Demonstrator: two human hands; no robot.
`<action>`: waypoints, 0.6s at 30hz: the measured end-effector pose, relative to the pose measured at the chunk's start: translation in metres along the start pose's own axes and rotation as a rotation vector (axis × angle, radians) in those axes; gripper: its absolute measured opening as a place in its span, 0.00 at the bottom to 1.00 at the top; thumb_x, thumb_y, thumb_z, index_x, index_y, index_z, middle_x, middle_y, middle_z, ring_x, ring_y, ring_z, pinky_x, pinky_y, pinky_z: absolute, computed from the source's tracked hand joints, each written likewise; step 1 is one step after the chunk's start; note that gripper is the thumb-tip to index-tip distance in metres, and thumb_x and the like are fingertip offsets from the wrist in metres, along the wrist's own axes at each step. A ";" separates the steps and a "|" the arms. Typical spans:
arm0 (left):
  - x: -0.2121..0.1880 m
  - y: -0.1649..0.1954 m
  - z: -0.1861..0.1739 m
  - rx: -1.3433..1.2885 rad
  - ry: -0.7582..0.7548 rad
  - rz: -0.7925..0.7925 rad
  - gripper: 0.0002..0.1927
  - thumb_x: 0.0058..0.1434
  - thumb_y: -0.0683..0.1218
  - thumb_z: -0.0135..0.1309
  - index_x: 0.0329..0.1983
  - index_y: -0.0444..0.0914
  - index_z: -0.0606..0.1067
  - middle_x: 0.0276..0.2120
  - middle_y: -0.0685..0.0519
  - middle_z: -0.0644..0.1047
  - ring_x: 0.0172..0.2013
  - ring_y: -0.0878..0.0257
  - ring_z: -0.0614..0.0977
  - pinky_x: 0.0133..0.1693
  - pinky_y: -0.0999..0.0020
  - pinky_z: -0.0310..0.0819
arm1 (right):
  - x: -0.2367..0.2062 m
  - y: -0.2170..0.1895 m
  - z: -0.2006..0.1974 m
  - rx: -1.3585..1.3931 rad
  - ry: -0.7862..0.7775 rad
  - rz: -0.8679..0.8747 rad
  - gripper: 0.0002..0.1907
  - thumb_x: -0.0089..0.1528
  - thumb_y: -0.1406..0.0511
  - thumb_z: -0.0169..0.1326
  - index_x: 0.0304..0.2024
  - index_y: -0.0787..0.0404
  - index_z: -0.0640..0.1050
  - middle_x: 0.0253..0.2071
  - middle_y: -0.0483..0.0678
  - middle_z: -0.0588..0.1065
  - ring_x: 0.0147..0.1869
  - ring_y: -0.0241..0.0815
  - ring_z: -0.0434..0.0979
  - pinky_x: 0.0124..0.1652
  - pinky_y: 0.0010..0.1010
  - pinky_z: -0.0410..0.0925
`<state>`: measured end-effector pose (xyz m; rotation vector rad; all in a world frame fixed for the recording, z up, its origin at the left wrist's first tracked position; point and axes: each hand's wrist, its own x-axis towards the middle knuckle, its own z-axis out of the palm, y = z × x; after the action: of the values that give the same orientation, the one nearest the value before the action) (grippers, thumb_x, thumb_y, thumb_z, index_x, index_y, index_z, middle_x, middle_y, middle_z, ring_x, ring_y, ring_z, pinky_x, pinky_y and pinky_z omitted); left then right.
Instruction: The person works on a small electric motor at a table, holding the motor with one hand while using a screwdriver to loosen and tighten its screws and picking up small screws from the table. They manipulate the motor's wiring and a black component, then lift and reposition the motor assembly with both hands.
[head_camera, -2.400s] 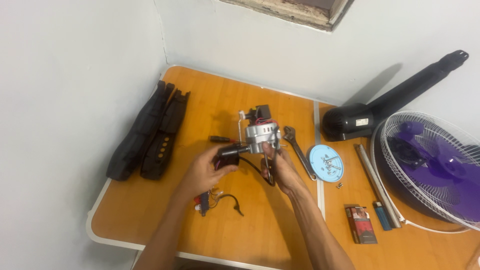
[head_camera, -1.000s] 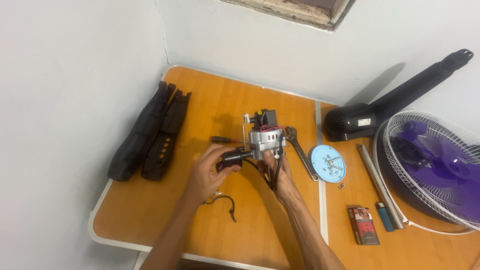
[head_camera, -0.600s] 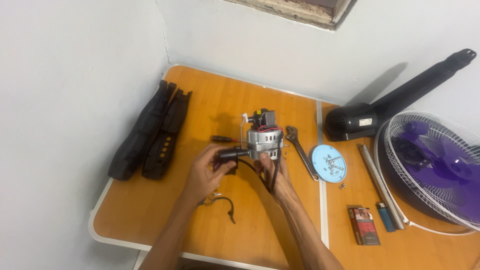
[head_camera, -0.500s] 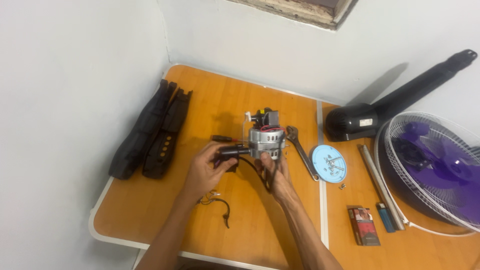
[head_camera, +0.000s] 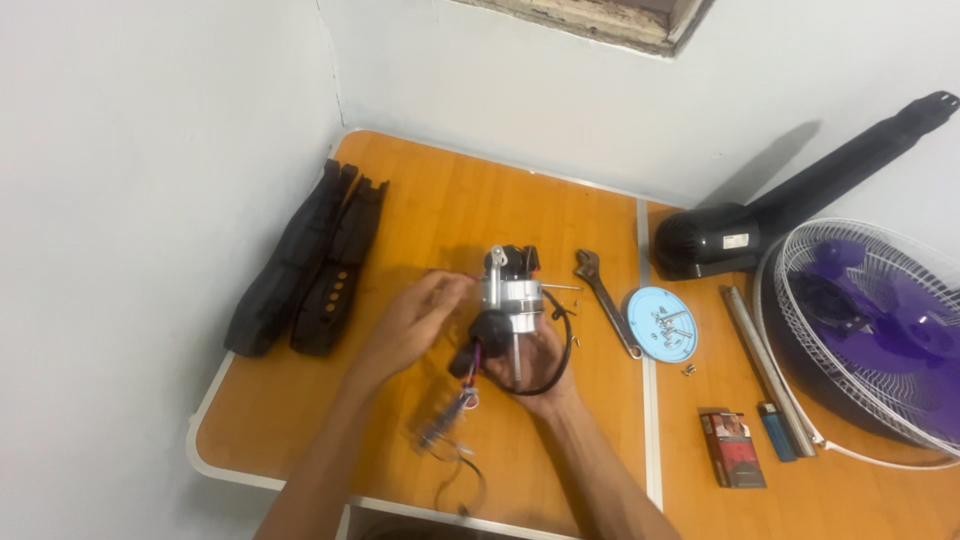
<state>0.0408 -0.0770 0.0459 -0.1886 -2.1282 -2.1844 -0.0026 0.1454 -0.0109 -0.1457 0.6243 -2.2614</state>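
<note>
The fan motor (head_camera: 510, 300) could have slipped from the right hand (head_camera: 535, 365), because that hand only cupped it from below, with the fingers curled around its lower part, while the motor stood with its thin shaft pointing upward. In my judgement a fall onto the orange table (head_camera: 440, 210) could have bent the shaft or pulled on the wires. The bundle of wires (head_camera: 450, 425) hung loose under the motor, down toward the near edge of the table, and it looked blurred; it could have caught on that edge or on a finger. The left hand (head_camera: 415, 322) was just left of the motor, its fingertips brought together at the upper left of the housing, as if pinching something small; I could not tell what they held. A black cable made a loop to the right of the motor and could also have snagged.

The motor itself was a short metal cylinder with a silver band in the middle, black parts above and below, and some red near the top. It was held over the middle of the table.

Right of the motor lay an adjustable wrench (head_camera: 605, 300), and further right a light blue round lid (head_camera: 662, 324) with screws in it. Far left of the motor lay two black plastic covers (head_camera: 310, 260).
</note>
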 end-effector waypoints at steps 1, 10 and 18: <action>0.005 0.000 0.004 0.040 0.009 -0.070 0.29 0.70 0.62 0.46 0.56 0.34 0.78 0.50 0.47 0.83 0.51 0.61 0.83 0.51 0.67 0.77 | 0.001 0.007 -0.001 0.058 -0.019 -0.006 0.32 0.63 0.48 0.57 0.61 0.60 0.70 0.51 0.51 0.76 0.49 0.44 0.80 0.46 0.34 0.75; 0.028 0.032 0.004 0.445 -0.219 -0.064 0.35 0.50 0.51 0.67 0.62 0.37 0.72 0.45 0.45 0.83 0.42 0.57 0.85 0.45 0.65 0.79 | 0.009 0.044 -0.020 0.065 -0.034 -0.002 0.35 0.63 0.46 0.59 0.58 0.66 0.71 0.48 0.53 0.76 0.50 0.47 0.80 0.51 0.34 0.75; 0.030 0.024 -0.006 0.513 -0.211 -0.100 0.28 0.46 0.48 0.70 0.50 0.35 0.79 0.39 0.47 0.85 0.39 0.60 0.87 0.43 0.67 0.80 | 0.007 0.036 -0.015 -0.268 0.174 0.120 0.33 0.65 0.46 0.47 0.61 0.63 0.71 0.58 0.53 0.77 0.59 0.43 0.79 0.51 0.32 0.74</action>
<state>0.0144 -0.0832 0.0736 -0.2864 -2.7819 -1.6421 0.0122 0.1251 -0.0420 -0.0406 1.0021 -2.0812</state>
